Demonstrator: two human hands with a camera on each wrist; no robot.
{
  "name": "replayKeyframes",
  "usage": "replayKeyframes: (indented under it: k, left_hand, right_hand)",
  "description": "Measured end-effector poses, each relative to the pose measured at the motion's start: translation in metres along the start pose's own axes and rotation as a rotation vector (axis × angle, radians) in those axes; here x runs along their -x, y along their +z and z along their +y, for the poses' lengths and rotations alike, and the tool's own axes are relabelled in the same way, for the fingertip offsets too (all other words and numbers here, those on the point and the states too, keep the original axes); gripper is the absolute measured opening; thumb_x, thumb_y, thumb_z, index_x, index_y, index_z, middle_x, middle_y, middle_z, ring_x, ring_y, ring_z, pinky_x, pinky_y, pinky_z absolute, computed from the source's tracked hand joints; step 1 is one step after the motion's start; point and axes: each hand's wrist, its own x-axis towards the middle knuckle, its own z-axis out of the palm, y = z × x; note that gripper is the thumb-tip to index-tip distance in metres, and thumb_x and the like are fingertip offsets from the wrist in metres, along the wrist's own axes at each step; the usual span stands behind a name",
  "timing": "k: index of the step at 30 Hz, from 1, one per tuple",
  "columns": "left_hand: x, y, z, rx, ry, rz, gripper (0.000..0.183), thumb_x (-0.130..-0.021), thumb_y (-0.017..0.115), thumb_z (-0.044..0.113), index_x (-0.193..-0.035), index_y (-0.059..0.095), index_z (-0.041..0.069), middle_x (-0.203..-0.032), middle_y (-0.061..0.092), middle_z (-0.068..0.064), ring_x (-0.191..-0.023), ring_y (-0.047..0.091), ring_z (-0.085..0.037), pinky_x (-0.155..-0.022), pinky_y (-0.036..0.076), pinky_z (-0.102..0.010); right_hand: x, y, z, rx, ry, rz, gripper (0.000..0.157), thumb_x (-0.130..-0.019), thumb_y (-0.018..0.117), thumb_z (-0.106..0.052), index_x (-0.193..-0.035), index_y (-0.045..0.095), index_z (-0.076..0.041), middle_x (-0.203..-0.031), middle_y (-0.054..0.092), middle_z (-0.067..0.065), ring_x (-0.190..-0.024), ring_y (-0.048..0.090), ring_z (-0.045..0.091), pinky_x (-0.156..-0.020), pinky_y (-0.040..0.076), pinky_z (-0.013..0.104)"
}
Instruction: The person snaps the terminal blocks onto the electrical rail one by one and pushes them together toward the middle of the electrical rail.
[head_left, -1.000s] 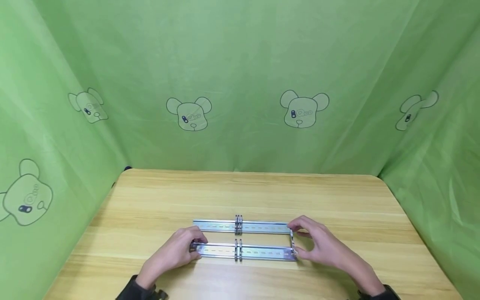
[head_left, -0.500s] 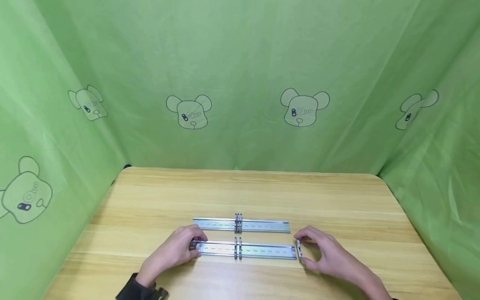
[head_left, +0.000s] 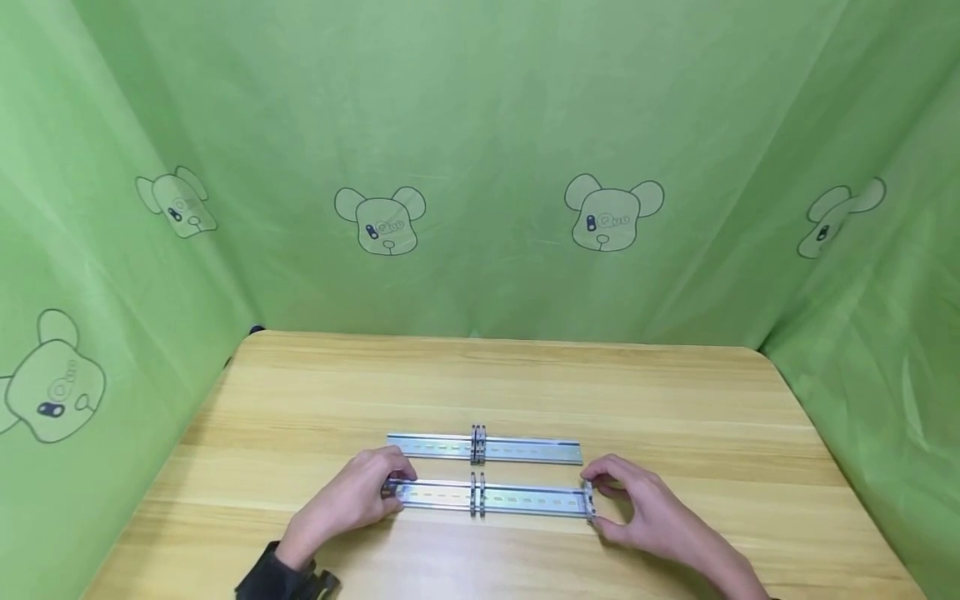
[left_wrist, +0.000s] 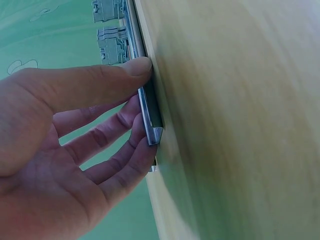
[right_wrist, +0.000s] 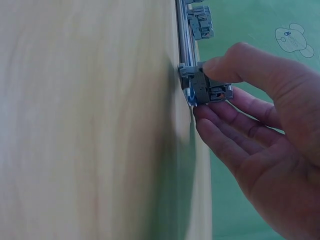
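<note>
Two slotted metal DIN rails lie parallel on the table. My left hand [head_left: 352, 496] grips the left end of the near rail [head_left: 525, 500], thumb and fingers on its opposite edges, as the left wrist view shows. My right hand [head_left: 645, 508] pinches a grey terminal block [right_wrist: 201, 85] at that rail's right end. In the right wrist view the block sits over the rail's end; whether it is clipped on cannot be told. Two thin terminal blocks [head_left: 477, 494] stand slightly apart at the near rail's middle.
Behind it lies the far rail [head_left: 532, 451], bearing several terminal blocks [head_left: 478, 445] packed together near its middle. Green cloth [head_left: 480, 275] with printed bear heads surrounds the wooden table [head_left: 495, 375] at the back and sides.
My right hand moved the terminal block rightward, clear of the rails, then back left onto the near rail's right end. My left hand stays on the rail's left end.
</note>
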Motion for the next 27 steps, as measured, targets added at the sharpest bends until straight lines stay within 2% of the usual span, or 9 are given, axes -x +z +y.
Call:
replayKeyframes:
  k: [9,17,27]
  left_hand:
    - [-0.003,-0.003,0.004,-0.032,0.009,-0.014,0.032,-0.070,0.082,0.009,-0.100,0.071,0.008,-0.096,0.067,0.000,-0.088,0.063,-0.017,-0.081,0.057,-0.038]
    - [-0.004,-0.003,0.005,-0.039,0.013,-0.027,0.032,-0.069,0.082,0.007,-0.099,0.070,0.008,-0.094,0.067,0.000,-0.085,0.062,-0.017,-0.078,0.057,-0.036]
    - [-0.005,-0.003,0.004,-0.044,0.023,-0.024,0.032,-0.069,0.082,0.009,-0.099,0.070,0.009,-0.094,0.067,0.000,-0.084,0.062,-0.015,-0.077,0.057,-0.035]
  right_hand:
    - [-0.009,0.008,-0.007,-0.019,0.018,-0.026,0.049,-0.067,0.079,0.001,-0.112,0.060,0.000,-0.107,0.064,0.005,-0.100,0.065,0.021,-0.085,0.058,0.035]
    - [-0.020,0.017,-0.012,0.043,0.015,-0.046,0.051,-0.066,0.082,-0.007,-0.113,0.062,-0.006,-0.105,0.065,-0.002,-0.097,0.063,0.013,-0.083,0.059,0.036]
    - [-0.033,0.028,-0.020,0.091,-0.002,-0.052,0.052,-0.067,0.083,-0.014,-0.114,0.063,-0.008,-0.108,0.066,0.000,-0.099,0.062,0.013,-0.085,0.058,0.036]
